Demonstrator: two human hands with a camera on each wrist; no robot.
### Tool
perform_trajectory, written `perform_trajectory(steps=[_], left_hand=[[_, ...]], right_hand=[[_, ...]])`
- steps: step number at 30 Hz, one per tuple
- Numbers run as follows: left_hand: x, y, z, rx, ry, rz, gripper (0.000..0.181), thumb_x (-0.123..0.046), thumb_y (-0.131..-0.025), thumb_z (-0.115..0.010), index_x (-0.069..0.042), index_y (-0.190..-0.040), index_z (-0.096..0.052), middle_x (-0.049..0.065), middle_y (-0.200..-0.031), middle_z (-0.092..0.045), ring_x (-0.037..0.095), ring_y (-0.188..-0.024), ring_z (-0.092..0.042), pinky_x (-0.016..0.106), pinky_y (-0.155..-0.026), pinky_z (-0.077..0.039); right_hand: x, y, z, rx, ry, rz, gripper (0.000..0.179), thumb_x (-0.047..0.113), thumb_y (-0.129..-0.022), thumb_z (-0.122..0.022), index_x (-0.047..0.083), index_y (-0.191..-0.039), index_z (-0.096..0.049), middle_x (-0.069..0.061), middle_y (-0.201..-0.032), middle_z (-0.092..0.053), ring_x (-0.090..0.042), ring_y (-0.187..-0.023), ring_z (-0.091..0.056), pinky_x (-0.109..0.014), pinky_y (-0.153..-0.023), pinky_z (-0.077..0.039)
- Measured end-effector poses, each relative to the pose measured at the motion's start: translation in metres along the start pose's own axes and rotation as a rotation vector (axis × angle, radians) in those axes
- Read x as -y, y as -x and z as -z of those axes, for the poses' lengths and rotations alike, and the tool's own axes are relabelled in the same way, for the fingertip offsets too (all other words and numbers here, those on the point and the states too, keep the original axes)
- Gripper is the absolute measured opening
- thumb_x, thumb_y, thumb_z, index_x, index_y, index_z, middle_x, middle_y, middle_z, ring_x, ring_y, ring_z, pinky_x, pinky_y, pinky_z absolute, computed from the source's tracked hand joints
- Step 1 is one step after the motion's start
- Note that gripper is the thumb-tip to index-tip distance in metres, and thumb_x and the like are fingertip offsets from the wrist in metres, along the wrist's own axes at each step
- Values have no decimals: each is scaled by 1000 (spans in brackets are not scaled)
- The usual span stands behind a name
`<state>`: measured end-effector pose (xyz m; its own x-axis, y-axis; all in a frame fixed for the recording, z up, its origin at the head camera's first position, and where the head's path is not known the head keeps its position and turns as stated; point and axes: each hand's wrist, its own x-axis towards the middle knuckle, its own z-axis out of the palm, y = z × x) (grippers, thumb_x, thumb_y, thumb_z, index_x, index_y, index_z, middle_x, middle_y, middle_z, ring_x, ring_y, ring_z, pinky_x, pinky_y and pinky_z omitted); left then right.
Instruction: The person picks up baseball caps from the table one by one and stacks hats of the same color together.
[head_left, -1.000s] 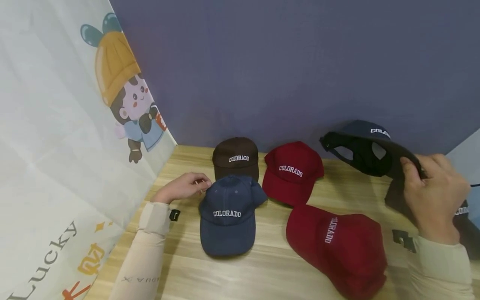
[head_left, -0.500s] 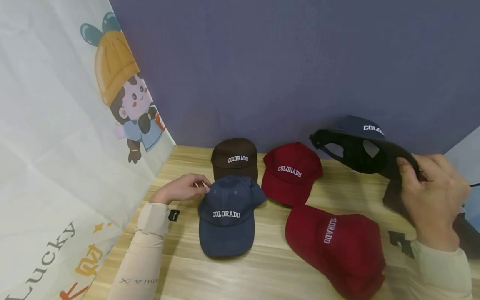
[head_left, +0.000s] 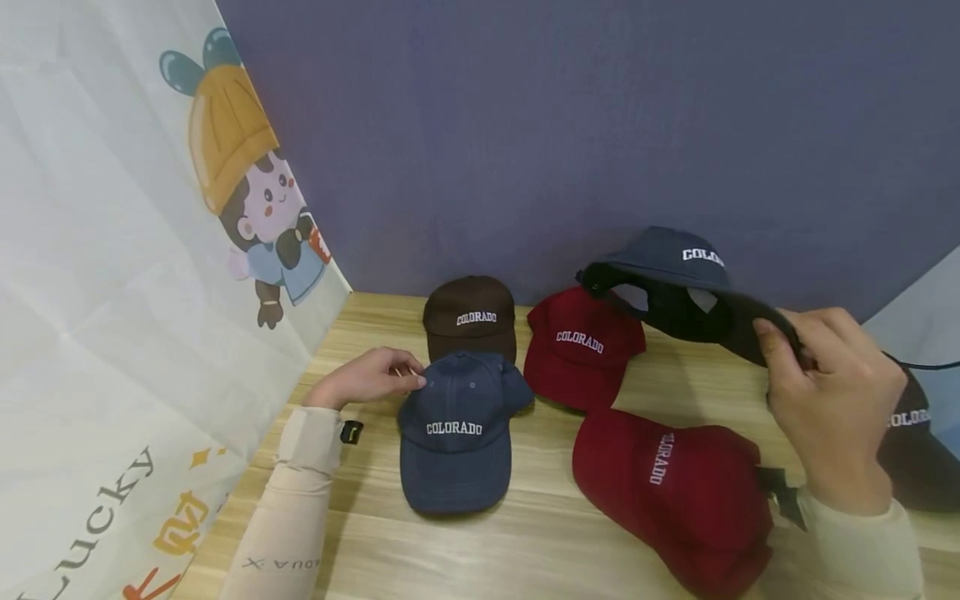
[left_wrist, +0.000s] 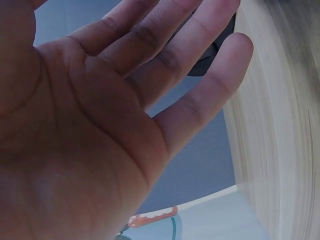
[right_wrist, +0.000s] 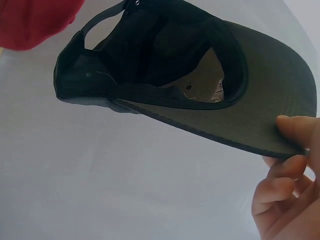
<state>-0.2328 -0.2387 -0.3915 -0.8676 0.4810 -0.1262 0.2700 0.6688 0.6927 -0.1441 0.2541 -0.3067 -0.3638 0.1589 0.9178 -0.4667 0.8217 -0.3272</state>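
My right hand [head_left: 832,400] pinches the brim of a navy baseball cap [head_left: 667,250] between thumb and fingers, holding it up above the table. The cap tilts so that its dark inside and back strap show in the right wrist view. Another navy cap [head_left: 453,433], lettered COLORADO, sits on the table with its brim toward me. At the left side of that cap's crown is my left hand [head_left: 371,375], fingertips right at the fabric. Its fingers look relaxed and spread in the left wrist view, and nothing is gripped there.
Behind the navy cap stands a brown cap [head_left: 468,312], with a red cap [head_left: 581,350] to its right. A second red cap [head_left: 682,492] lies sideways in front. Another brown cap [head_left: 918,442] is at the right edge. A dark blue wall [head_left: 540,125] closes the back.
My right hand has carried the raised navy cap leftward, and it now overlaps the back red cap in the head view. My left hand has barely moved.
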Motion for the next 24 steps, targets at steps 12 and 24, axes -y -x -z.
perform_trajectory(steps=[12, 24], left_hand=[[0, -3, -3, -15, 27, -1, 22, -23, -98, -68, -7, -113, -71, 8, -91, -72, 33, -87, -67, 33, -73, -51], [0, -3, -3, -4, 19, -5, 23, -25, -98, -68, -8, -113, -71, 15, -88, -70, 29, -81, -64, 34, -72, -50]], right_hand=[[19, 0, -9, 11, -47, 11, 14, 11, -90, -77, -4, -90, -79, -22, -79, -67, 17, -76, -38, -6, -69, -25], [54, 1, -13, 30, -105, 41, 8, 2, -87, -76, -5, -91, -79, -22, -78, -66, 13, -76, -39, -5, -71, -26]])
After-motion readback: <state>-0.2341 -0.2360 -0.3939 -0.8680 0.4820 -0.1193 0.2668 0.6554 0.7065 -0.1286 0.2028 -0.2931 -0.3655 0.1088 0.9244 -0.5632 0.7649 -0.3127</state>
